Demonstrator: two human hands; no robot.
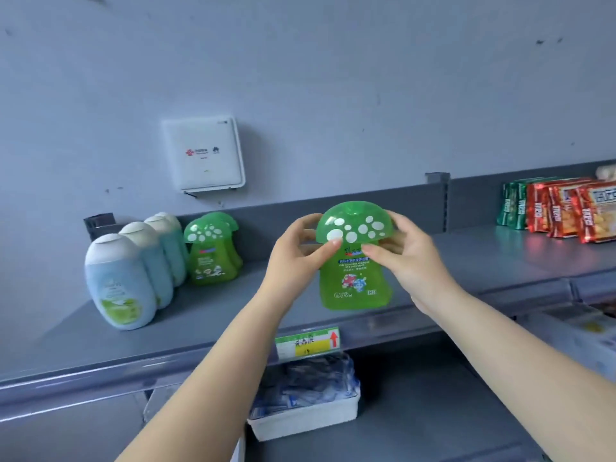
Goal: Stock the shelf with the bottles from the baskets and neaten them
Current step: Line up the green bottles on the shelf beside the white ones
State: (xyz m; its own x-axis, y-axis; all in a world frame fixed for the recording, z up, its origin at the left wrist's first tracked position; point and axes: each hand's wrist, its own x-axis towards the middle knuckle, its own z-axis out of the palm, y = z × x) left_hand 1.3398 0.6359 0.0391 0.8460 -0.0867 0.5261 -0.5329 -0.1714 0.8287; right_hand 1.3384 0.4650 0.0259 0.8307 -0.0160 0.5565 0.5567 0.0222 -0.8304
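Both hands, left (300,251) and right (405,253), pinch the green bottle (355,261) under its cap, centre frame, above the shelf (206,315). Risk: a tilted set-down topples it.

Grey scuffed wall (333,78), white router box (204,154) mounted on it. Grey metal shelf (216,315) along the wall, low back panel (366,208), upright post (437,181). Price tag (307,342) on the front rail. Lower shelf (416,411) beneath. Cool, flat light.
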